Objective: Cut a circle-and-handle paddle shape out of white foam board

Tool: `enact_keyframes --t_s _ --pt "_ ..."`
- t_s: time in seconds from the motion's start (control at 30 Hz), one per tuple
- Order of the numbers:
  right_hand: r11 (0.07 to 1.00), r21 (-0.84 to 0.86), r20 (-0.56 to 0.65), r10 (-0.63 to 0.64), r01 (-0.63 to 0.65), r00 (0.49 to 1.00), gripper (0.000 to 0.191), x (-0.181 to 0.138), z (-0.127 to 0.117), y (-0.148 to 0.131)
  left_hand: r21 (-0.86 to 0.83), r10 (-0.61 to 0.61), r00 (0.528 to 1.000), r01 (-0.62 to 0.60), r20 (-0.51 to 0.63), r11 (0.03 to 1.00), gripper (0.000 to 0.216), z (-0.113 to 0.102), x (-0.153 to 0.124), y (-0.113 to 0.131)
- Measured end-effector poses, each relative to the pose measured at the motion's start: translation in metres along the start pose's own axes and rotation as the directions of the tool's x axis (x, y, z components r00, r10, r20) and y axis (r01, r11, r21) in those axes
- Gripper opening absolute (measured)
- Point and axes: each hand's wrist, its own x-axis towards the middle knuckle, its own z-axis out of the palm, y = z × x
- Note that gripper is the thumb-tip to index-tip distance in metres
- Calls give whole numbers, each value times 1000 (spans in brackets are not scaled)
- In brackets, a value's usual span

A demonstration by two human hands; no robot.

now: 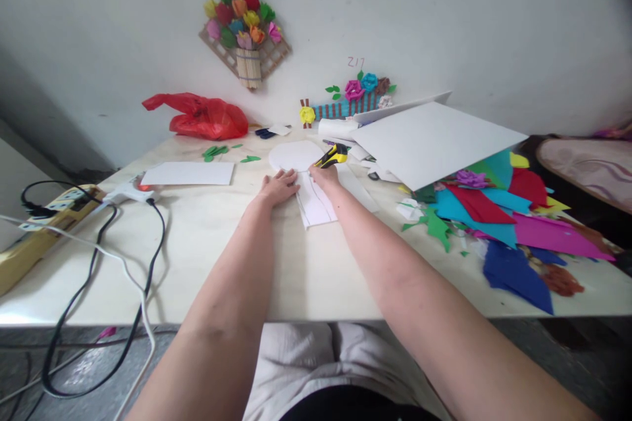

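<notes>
A white sheet (316,207) with drawn dark lines lies in the middle of the table, over other white pieces. My left hand (280,188) rests flat on its left side, fingers spread. Closed around a yellow and black utility knife (332,156), my right hand (324,176) is at the sheet's upper part. The knife's handle points up to the right; its tip is hidden by the fingers. Just beyond both hands lies a white piece with a rounded edge (296,153).
Large white boards (439,138) lean at the back right above colored felt scraps (494,204). A red plastic bag (210,120) sits back left. A white card (190,173), green leaf pieces (216,152), a glue gun (131,191) and a power strip (49,223) with cables are left.
</notes>
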Motion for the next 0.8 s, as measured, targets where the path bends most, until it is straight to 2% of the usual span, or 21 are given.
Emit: enact_keyframes --t_s 0.8 --pt "991 -125 0 -46 46 999 17 1 -1 -1 -7 -2 1000 2 8 1000 56 0 0 0"
